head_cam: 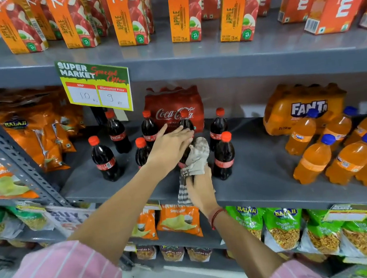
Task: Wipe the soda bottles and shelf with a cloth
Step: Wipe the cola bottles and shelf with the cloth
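Several small cola bottles with red caps stand on the grey middle shelf point(252, 176). My left hand point(169, 146) lies over the top of one cola bottle point(186, 156), which is mostly hidden beneath it. My right hand point(199, 189) presses a grey striped cloth point(197, 156) against that bottle's side, the cloth's tail hanging over the shelf edge. Other cola bottles stand at the left point(104, 159) and at the right point(223, 157). A red wrapped cola pack point(173, 104) sits behind them.
Orange soda bottles point(313, 159) and a wrapped orange soda pack point(301, 104) fill the shelf's right side. Snack bags point(32, 135) hang at left. Juice cartons point(129, 15) line the shelf above, with a price sign point(95, 86) hanging down. More snack bags point(280, 228) sit below.
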